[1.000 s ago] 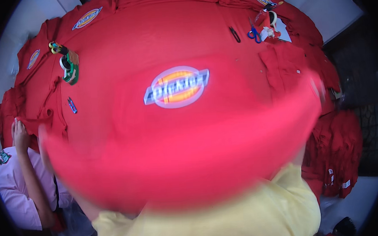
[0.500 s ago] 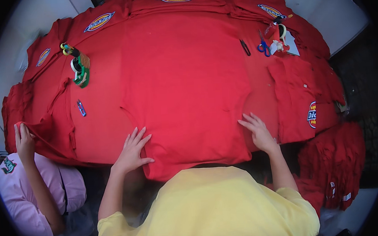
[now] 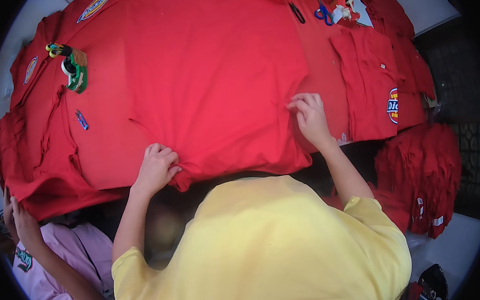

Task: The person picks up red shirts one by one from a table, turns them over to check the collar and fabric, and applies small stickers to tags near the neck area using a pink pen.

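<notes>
A large red garment (image 3: 217, 91) lies spread across the table in front of me, its near edge hanging by my body. My left hand (image 3: 157, 167) is closed on the garment's near left edge, and the cloth creases away from the fingers. At the right edge, by a curved cutout, my right hand (image 3: 310, 118) has its fingertips pinched together on the fabric. Faint wrinkles run between both hands. The far end of the garment passes beyond the top of the picture.
At left stand a green tape dispenser (image 3: 76, 75) and blue thread snips (image 3: 81, 120). Black snips (image 3: 297, 13) and blue scissors (image 3: 324, 15) lie far right. Folded red garments (image 3: 365, 82) are at right; more hang in a pile (image 3: 417, 177). A co-worker's hand (image 3: 25, 221) holds red cloth.
Both hands went from lying spread on the garment to gripping its edges, and the smooth cloth has wrinkled. My view has shifted. The co-worker has pulled red cloth nearer the table's front.
</notes>
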### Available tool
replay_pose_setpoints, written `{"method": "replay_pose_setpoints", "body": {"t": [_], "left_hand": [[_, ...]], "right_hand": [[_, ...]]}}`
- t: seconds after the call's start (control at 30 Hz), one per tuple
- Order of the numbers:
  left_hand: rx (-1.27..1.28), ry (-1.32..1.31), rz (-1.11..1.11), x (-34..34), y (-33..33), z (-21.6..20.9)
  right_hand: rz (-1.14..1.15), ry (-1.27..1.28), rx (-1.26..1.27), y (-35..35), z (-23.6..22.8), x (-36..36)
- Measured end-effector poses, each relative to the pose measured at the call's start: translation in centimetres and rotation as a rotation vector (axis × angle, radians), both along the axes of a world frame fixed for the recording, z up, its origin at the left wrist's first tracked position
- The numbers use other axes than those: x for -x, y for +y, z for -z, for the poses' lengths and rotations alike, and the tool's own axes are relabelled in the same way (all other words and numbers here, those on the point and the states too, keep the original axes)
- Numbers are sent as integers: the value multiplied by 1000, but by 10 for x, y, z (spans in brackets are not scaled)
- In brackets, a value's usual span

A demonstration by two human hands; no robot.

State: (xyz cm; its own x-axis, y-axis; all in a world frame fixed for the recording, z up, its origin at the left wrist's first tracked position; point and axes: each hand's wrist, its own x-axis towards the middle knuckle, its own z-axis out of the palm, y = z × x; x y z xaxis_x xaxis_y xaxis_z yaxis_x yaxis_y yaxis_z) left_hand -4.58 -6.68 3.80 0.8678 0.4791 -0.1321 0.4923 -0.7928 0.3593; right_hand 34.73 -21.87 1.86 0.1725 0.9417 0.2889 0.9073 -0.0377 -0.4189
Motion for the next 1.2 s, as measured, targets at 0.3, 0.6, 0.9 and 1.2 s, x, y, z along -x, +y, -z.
{"method": "replay_pose_setpoints", "body": {"t": [0.3, 0.6, 0.9, 1.2], "left_hand": [[43, 19, -41, -4, 4, -7], [22, 15, -30, 1, 5, -3], [104, 223, 66, 14, -14, -14], [1320, 426, 120, 47, -58, 21]], "right_hand": [[178, 122, 34, 27, 27, -3], [350, -424, 983, -119, -59, -45], [-235, -91, 245, -32, 1, 14], [-661, 166, 1201, -31, -54, 32]]}}
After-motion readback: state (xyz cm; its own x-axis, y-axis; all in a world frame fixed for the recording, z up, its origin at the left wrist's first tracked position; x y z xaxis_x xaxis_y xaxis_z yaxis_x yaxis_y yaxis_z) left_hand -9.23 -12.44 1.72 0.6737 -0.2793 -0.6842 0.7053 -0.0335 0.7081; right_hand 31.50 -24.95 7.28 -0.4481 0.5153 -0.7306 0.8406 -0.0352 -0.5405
